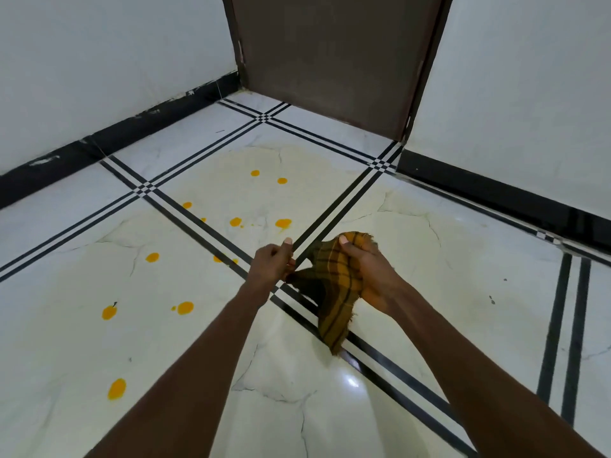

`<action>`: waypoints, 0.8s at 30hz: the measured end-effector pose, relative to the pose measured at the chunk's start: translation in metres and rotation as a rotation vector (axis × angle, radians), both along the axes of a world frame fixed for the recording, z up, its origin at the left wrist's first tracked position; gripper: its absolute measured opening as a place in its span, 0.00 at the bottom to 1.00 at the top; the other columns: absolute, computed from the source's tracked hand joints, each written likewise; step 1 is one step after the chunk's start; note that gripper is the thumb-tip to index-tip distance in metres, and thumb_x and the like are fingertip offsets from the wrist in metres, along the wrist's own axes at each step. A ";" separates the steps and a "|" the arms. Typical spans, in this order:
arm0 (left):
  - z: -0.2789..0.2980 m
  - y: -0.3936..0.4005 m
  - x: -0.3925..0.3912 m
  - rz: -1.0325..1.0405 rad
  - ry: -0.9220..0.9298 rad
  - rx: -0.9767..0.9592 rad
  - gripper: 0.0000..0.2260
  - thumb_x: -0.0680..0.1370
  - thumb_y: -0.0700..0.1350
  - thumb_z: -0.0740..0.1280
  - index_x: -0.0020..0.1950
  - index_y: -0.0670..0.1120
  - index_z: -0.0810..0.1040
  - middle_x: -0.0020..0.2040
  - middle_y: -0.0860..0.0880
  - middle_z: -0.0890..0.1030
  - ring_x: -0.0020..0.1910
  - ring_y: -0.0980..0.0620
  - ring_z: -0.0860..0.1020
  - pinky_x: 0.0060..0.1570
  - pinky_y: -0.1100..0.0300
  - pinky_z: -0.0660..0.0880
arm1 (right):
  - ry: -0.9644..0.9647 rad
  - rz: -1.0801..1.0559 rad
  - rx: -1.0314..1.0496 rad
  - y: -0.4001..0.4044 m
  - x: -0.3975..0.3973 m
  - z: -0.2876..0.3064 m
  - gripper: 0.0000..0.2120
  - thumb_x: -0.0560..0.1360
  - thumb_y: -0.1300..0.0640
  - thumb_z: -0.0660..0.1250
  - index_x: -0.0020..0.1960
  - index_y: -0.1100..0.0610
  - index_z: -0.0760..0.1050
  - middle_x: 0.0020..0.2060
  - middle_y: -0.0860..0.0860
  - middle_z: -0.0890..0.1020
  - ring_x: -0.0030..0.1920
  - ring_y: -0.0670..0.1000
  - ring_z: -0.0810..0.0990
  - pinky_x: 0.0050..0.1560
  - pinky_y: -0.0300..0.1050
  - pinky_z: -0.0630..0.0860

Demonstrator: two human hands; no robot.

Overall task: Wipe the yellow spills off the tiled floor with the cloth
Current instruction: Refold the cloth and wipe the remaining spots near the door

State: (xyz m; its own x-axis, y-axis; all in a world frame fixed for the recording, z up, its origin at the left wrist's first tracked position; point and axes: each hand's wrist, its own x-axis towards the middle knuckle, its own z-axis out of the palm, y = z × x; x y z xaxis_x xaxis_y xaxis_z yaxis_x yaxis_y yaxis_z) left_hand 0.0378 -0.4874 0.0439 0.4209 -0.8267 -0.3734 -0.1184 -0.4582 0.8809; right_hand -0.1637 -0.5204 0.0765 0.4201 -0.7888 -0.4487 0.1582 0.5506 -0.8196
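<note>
Gripping the plaid cloth (334, 285) above the tiled floor (463, 292), left hand (272, 261) and right hand (370, 269) both clutch it; yellow spills (185, 307) dot the tiles.

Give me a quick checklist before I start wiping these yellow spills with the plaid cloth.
1. Yellow-and-brown plaid cloth in hand: ok, right hand grips it, left hand pinches a corner.
2. Cloth bunched into a pad: not ok, a tail hangs loose.
3. Cloth touching the white tiled floor: cannot tell.
4. Yellow spills in view: ok, about a dozen, all left of the cloth.
5. Path to the nearest spills unobstructed: ok.
</note>
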 end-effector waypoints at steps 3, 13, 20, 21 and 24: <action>-0.010 0.005 -0.009 -0.018 0.180 0.164 0.26 0.84 0.62 0.58 0.45 0.43 0.83 0.47 0.43 0.85 0.46 0.47 0.83 0.49 0.55 0.80 | -0.059 -0.029 0.043 0.001 -0.001 0.002 0.12 0.85 0.52 0.66 0.64 0.57 0.79 0.53 0.56 0.89 0.52 0.55 0.90 0.49 0.48 0.86; -0.007 -0.006 -0.035 -0.161 0.521 0.064 0.32 0.79 0.70 0.58 0.75 0.50 0.73 0.68 0.45 0.81 0.67 0.45 0.79 0.65 0.49 0.75 | -0.020 0.003 0.063 -0.011 -0.017 0.020 0.14 0.85 0.52 0.65 0.65 0.59 0.80 0.56 0.59 0.88 0.52 0.56 0.89 0.50 0.50 0.84; 0.005 -0.011 -0.031 0.024 0.470 -0.096 0.19 0.79 0.51 0.73 0.64 0.40 0.81 0.58 0.43 0.85 0.63 0.43 0.81 0.63 0.52 0.78 | 0.303 0.038 -0.075 -0.027 -0.039 0.016 0.14 0.82 0.53 0.71 0.62 0.62 0.82 0.54 0.58 0.88 0.55 0.57 0.88 0.51 0.46 0.85; 0.007 -0.011 -0.028 0.053 0.430 -0.105 0.18 0.77 0.50 0.75 0.61 0.40 0.82 0.55 0.42 0.86 0.61 0.42 0.83 0.59 0.52 0.81 | 0.388 0.022 -0.104 -0.028 -0.042 0.013 0.16 0.80 0.53 0.73 0.62 0.62 0.82 0.53 0.58 0.88 0.54 0.57 0.87 0.52 0.46 0.85; 0.016 -0.010 -0.023 0.119 0.370 -0.118 0.15 0.73 0.47 0.79 0.56 0.44 0.81 0.51 0.40 0.87 0.50 0.42 0.86 0.45 0.53 0.84 | 0.543 -0.039 -0.115 -0.033 -0.049 0.006 0.21 0.74 0.54 0.79 0.61 0.65 0.81 0.53 0.59 0.86 0.47 0.53 0.85 0.43 0.42 0.83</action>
State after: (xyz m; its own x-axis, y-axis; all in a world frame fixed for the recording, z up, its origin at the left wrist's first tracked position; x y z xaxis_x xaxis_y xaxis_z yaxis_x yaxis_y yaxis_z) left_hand 0.0151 -0.4975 0.0600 0.3713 -0.8265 -0.4231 0.2646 -0.3426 0.9014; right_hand -0.2128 -0.5529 0.0820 0.1223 -0.8557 -0.5029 -0.2854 0.4550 -0.8435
